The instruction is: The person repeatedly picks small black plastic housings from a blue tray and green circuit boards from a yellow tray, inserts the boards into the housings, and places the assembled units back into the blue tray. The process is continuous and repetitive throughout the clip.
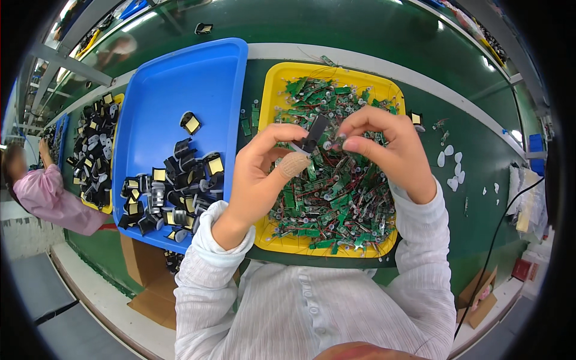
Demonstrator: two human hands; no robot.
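Observation:
My left hand, with a tan bandage on the thumb, grips a small black plastic casing between thumb and fingers. Close to its right side, my right hand pinches a small part that is too blurred to name. Both hands are over a yellow tray heaped with green circuit boards that carry thin wires and small round clear pieces. To the left, a blue tray holds many black casings with pale yellow squares on them.
Small white pieces and a black casing lie right of the yellow tray. Two green boards sit between the trays. Far left, a person in pink is beside another filled tray. A black cable hangs at right.

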